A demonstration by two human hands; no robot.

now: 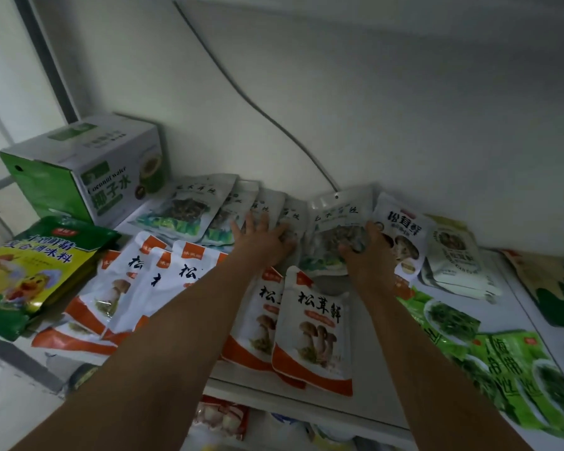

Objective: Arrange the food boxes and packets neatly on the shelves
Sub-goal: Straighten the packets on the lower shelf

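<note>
Pinning the overlapped row of grey-green packets point(205, 206) at the back of the shelf point(368, 398) under the flat, spread left hand point(262, 237) and gripping the end packet point(331, 222) in the curled right hand point(363, 252), then best easing it leftward into the same overlap, clear of the white mushroom packet point(401, 229).

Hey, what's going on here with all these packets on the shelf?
A person is tidying food packets on a shelf. The left hand lies flat, fingers spread, on a row of grey-green packets leaning against the back wall. The right hand holds a matching packet at the end of that row. White-and-orange mushroom packets lie in front, and a coconut water box stands at the far left.
</note>
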